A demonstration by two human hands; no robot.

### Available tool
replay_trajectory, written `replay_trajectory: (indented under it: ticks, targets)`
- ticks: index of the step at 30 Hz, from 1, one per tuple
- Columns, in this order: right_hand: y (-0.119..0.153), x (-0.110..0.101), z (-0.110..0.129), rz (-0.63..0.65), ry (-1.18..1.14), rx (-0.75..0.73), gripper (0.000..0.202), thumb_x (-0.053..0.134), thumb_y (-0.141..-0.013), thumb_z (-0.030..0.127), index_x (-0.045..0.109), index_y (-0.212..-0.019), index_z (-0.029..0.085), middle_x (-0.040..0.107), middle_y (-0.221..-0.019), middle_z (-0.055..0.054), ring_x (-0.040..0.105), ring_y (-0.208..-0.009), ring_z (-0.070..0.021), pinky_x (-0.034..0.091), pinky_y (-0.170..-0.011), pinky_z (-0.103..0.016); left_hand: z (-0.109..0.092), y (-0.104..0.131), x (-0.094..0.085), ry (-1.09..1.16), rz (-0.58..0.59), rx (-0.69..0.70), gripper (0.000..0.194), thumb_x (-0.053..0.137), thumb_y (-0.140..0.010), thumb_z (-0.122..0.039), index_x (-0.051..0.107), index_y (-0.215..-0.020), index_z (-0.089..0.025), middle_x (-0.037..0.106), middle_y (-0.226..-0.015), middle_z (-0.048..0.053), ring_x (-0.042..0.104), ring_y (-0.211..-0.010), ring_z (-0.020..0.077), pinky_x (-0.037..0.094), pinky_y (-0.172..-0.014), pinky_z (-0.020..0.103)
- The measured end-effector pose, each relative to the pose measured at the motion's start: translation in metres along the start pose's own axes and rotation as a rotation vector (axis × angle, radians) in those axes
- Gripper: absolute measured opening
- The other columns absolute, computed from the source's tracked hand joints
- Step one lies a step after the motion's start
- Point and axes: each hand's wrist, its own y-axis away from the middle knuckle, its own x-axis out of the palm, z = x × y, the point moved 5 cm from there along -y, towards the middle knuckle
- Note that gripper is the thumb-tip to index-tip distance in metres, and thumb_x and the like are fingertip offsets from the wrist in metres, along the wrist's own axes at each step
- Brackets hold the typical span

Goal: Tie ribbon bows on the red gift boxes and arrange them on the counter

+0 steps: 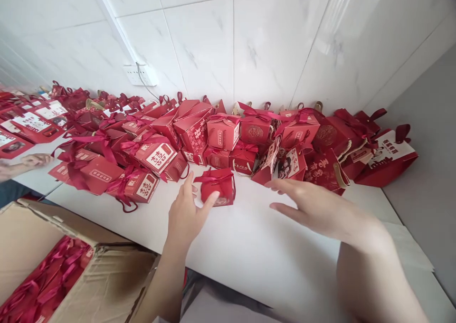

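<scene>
A small red gift box point(223, 187) with a ribbon on top sits on the white table point(249, 237) in front of me. At its left side is my left hand point(185, 209), thumb and fingers spread apart; the thumb overlaps the box's front, and whether it touches I cannot tell. My right hand point(302, 202) hovers to the right of that box, fingers stretched out and holding nothing. Its fingertips are nearest to a red box with a picture on it point(290, 166). Behind both hands, several red gift boxes with ribbons and cord handles point(223, 132) are stacked along the wall.
An open cardboard carton point(117, 275) at the lower left holds several red ribboned boxes point(50, 280). Another person's hand point(33, 160) shows at the far left. A wall socket point(139, 75) with a cable is on the tiled wall. A grey panel point(423, 123) borders the right.
</scene>
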Motion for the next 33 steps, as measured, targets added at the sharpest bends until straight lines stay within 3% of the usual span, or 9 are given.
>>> replay_trajectory:
  ticks: [3,7,10,14,19,23,26,29,33]
  targets:
    - [-0.015,0.017,0.013,0.084,-0.039,-0.08,0.036,0.052,-0.096,0.034,0.058,-0.13,0.022,0.069,-0.121,-0.011,0.07,-0.102,-0.0275,0.054,-0.084,-0.037,0.012,-0.001,-0.003,0.106,-0.034,-0.052,0.059,0.05,-0.092,-0.057,0.047,-0.14,-0.024,0.061,-0.116,0.012,0.064,-0.1,0.0275,0.052,-0.082,0.042]
    - [-0.036,0.033,0.017,0.033,-0.063,-0.095,0.034,0.053,-0.096,0.034,0.058,-0.128,0.023,0.07,-0.119,-0.011,0.069,-0.103,-0.0272,0.053,-0.082,-0.035,0.016,-0.009,-0.003,0.221,-0.066,0.037,0.045,0.053,-0.093,-0.052,0.059,-0.126,-0.022,0.057,-0.131,0.012,0.055,-0.123,0.0277,0.046,-0.098,0.041]
    - [-0.046,0.04,0.018,-0.004,-0.098,-0.111,0.038,0.05,-0.098,0.036,0.053,-0.134,0.022,0.066,-0.126,-0.012,0.066,-0.111,-0.0278,0.052,-0.087,-0.037,0.016,-0.01,0.002,0.322,0.056,0.019,0.039,0.049,-0.095,-0.052,0.07,-0.087,-0.021,0.071,-0.1,0.006,0.065,-0.102,0.0236,0.046,-0.092,0.037]
    - [-0.048,0.04,0.015,-0.03,-0.115,-0.107,0.035,0.048,-0.099,0.035,0.053,-0.132,0.021,0.065,-0.125,-0.011,0.065,-0.11,-0.0265,0.05,-0.089,-0.037,0.014,-0.006,0.002,0.409,0.154,-0.024,0.05,0.047,-0.096,-0.053,0.06,-0.061,-0.019,0.064,-0.066,0.001,0.062,-0.072,0.0175,0.048,-0.076,0.031]
    - [-0.042,0.03,0.021,-0.11,-0.075,-0.074,0.028,0.042,-0.102,0.041,0.061,-0.1,0.021,0.069,-0.097,-0.007,0.065,-0.086,-0.0212,0.047,-0.075,-0.032,0.001,0.0,0.007,0.452,0.116,0.122,0.021,0.059,-0.091,-0.04,0.063,-0.1,-0.022,0.066,-0.107,0.004,0.062,-0.106,0.0205,0.051,-0.093,0.034]
    - [-0.04,0.034,0.041,-0.033,-0.099,-0.135,0.035,0.048,-0.098,0.051,0.057,-0.081,0.021,0.066,-0.079,-0.001,0.059,-0.067,-0.0161,0.037,-0.059,-0.027,-0.017,0.013,0.018,0.401,0.288,0.343,0.06,0.073,-0.081,-0.039,0.049,-0.134,-0.027,0.048,-0.143,0.011,0.045,-0.136,0.0287,0.039,-0.113,0.047]
    - [-0.042,0.041,0.05,-0.004,-0.046,-0.159,0.027,0.054,-0.096,0.038,0.053,-0.076,0.021,0.063,-0.075,0.0,0.053,-0.062,-0.0141,0.031,-0.056,-0.026,-0.023,0.021,0.022,0.339,0.355,0.417,0.089,0.083,-0.071,-0.041,0.036,-0.146,-0.03,0.034,-0.155,0.012,0.03,-0.146,0.0334,0.032,-0.119,0.052]
    - [-0.044,0.046,0.048,0.008,0.007,-0.148,0.018,0.05,-0.093,0.021,0.051,-0.075,0.021,0.061,-0.074,0.0,0.049,-0.059,-0.0126,0.027,-0.055,-0.026,-0.016,0.018,0.017,0.293,0.239,0.372,0.064,0.077,-0.079,-0.034,0.047,-0.135,-0.028,0.04,-0.149,0.011,0.037,-0.142,0.0303,0.035,-0.116,0.05]
    - [-0.043,0.043,0.039,0.003,-0.019,-0.111,0.019,0.046,-0.094,0.021,0.048,-0.075,0.021,0.06,-0.072,0.002,0.047,-0.057,-0.0115,0.025,-0.054,-0.026,-0.003,0.012,0.012,0.197,0.144,0.352,0.006,0.063,-0.09,-0.027,0.061,-0.094,-0.024,0.053,-0.13,0.008,0.05,-0.127,0.026,0.04,-0.109,0.047]
